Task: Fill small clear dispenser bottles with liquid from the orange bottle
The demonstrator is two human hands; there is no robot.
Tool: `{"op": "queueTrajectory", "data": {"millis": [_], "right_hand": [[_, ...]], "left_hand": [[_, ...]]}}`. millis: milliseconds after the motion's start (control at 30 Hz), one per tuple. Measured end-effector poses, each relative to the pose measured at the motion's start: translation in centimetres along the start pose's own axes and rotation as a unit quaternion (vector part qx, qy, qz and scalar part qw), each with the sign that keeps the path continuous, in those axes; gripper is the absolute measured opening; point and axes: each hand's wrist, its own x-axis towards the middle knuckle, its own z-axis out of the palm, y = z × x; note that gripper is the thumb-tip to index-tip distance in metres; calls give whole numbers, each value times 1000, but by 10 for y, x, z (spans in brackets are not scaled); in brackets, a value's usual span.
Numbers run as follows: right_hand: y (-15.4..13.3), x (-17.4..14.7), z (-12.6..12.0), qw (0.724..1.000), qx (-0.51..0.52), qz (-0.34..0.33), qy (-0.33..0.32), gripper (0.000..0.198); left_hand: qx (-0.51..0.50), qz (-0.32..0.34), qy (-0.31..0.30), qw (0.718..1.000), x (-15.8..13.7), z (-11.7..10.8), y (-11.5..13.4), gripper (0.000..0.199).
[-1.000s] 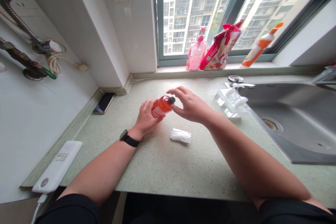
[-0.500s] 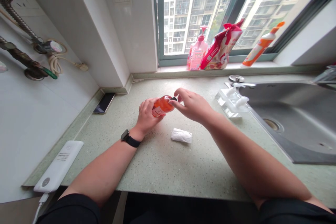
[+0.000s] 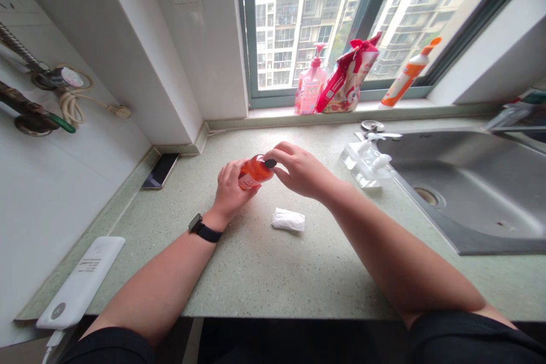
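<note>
Here's the orange bottle [image 3: 258, 168], tilted over the counter [image 3: 256, 273], its pale label's lettering too small to read. The left hand [image 3: 232, 189] wraps the body, hiding its lower end; the right hand [image 3: 298, 170] has thumb and forefinger closed on the black cap [image 3: 270, 164]. Nearby, folded white tissue [image 3: 288, 220]! Out left, the power bank [image 3: 81, 284] shows illegible print, its cable [image 3: 52, 344] cut off by the frame.
</note>
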Motion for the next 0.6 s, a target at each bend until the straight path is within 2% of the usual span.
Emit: {"op": "queueTrajectory", "data": {"millis": [133,333,600], "right_hand": [[1,1,1,999,23,-41,21,13],[2,1,-7,996,18,-87,20,21],[-3,1,-25,997,30,-73,12,32]], "left_hand": [[-11,3,-8,1000,0,0,0,68],[-30,10,-19,999,-1,0,1,67],[-58,7,-38,998,0,-2,4,65]]}}
